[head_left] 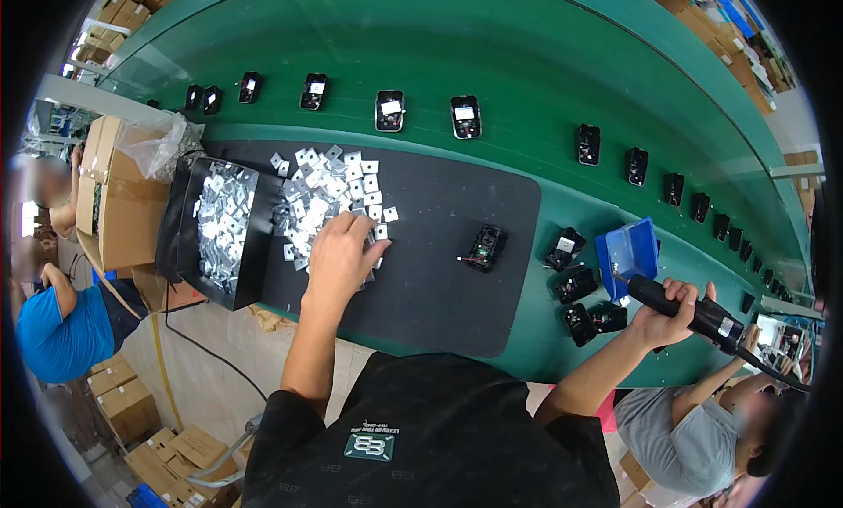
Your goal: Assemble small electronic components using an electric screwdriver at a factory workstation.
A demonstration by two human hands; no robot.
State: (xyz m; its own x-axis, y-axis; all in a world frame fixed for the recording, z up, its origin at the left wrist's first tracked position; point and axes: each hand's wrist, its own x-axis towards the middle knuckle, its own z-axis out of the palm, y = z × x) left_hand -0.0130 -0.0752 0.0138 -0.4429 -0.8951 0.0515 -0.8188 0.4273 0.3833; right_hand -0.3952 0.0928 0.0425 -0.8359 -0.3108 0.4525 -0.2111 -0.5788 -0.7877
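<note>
Nearest the body: left hand (pixel 341 258) lies palm down on the heap of small square metal plates (pixel 329 196), fingers curled into its near edge; appears to be closing on one or two plates, though whether any is actually pinched cannot be told from this view. Right hand (pixel 669 313), at 3 o'clock from the left hand and well apart from it, is wrapped closed around the grip of a black electric screwdriver (pixel 689 313), tip pointing toward 10 o'clock at the blue parts bin (pixel 629 252). Between the hands, on the black mat (pixel 439 271), a single black device housing (pixel 486 248) lies open side up with a short red wire showing. Just off the mat, at 3 o'clock from that housing, a cluster of similar black housings (pixel 580 288) sits on the green bench (pixel 544 69). At 9 o'clock from the plate heap, a black box (pixel 221 231) holds more plates. Farthest out, a row of finished-looking units (pixel 427 115) runs along the bench. Judgement: step in hand is picking a plate. The next move would call for isolating one plate from the heap, carrying it toward 3 o'clock to the lone housing, seating it squarely, then bringing the driver tip over.
</note>
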